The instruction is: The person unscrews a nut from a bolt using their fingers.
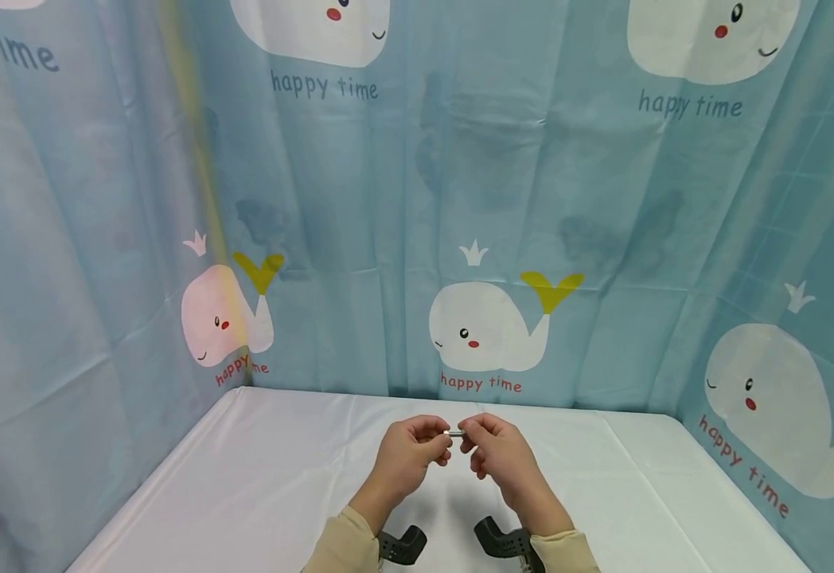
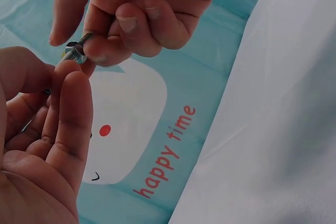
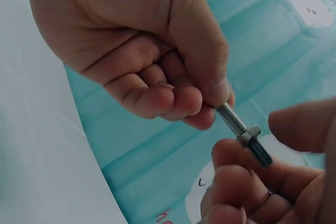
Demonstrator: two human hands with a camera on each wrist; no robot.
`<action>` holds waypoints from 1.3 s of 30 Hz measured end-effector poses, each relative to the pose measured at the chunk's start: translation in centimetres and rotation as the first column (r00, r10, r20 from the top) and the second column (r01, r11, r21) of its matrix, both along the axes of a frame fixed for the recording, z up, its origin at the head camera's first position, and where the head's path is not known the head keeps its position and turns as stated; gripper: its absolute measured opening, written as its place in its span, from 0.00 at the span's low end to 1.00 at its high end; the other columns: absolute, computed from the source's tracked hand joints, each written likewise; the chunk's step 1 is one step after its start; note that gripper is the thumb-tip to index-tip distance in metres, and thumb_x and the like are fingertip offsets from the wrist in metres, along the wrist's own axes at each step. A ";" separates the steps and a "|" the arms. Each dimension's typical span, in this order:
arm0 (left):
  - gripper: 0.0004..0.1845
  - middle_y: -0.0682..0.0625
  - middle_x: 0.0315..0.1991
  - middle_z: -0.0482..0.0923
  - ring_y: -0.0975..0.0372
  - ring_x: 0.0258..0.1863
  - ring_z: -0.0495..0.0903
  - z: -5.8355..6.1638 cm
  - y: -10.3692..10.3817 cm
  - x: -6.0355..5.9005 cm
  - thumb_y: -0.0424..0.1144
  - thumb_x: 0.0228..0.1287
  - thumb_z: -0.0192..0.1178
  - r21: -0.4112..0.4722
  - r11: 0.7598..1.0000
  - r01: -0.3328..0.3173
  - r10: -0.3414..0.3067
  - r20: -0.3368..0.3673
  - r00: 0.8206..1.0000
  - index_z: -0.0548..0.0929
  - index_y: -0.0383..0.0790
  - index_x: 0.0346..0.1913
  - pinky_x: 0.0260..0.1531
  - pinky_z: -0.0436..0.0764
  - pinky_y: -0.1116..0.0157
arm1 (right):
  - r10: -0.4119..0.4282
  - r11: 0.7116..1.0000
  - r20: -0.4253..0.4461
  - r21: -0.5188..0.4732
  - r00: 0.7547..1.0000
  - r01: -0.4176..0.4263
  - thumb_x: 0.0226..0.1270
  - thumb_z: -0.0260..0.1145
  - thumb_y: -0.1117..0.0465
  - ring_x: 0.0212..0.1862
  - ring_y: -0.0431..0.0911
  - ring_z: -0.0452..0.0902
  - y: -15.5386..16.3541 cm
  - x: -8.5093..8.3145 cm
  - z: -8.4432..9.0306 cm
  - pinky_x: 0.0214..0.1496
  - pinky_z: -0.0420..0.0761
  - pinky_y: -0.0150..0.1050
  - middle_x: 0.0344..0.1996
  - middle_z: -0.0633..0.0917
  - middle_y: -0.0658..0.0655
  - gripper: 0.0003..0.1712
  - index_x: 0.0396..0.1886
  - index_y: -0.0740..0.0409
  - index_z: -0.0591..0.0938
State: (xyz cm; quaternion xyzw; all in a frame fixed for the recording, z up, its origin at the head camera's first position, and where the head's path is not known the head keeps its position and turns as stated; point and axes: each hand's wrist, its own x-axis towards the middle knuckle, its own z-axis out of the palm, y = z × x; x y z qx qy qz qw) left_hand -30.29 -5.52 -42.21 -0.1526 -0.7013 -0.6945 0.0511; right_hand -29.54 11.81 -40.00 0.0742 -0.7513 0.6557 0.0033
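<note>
Thumb and fingertips of my left hand (image 1: 404, 458) pinch one end of a small metal bolt (image 3: 231, 118), threaded along its visible length. That end is hidden in the fingers. Partway along the thread sits a shiny nut (image 3: 249, 135), also seen in the left wrist view as a faceted metal nut (image 2: 75, 52). My right hand (image 1: 506, 461) is around the bolt's free end. One of its fingertips lies against the nut or just beside it, while the opposite digit stands apart with a visible gap. Its other fingers curl loosely. Both hands are raised above the table.
A white cloth covers the table (image 1: 266, 477). Blue curtains (image 1: 360, 318) with printed whales enclose its back and sides. A black wrist mount (image 1: 404, 547) sits at the left wrist, and another black mount (image 1: 500, 539) at the right.
</note>
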 end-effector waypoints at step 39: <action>0.06 0.46 0.29 0.82 0.56 0.27 0.83 0.9 0.1 0.8 0.27 0.66 0.61 -0.030 0.999 -0.014 0.014 -0.006 1.000 0.83 0.27 0.43 0.32 0.85 0.64 | -0.030 0.999 -0.038 0.027 0.999 0.031 0.75 0.62 0.54 0.22 0.46 0.72 0.1 0.1 0.1 0.24 0.76 0.35 0.23 0.81 0.58 0.15 0.41 0.63 0.83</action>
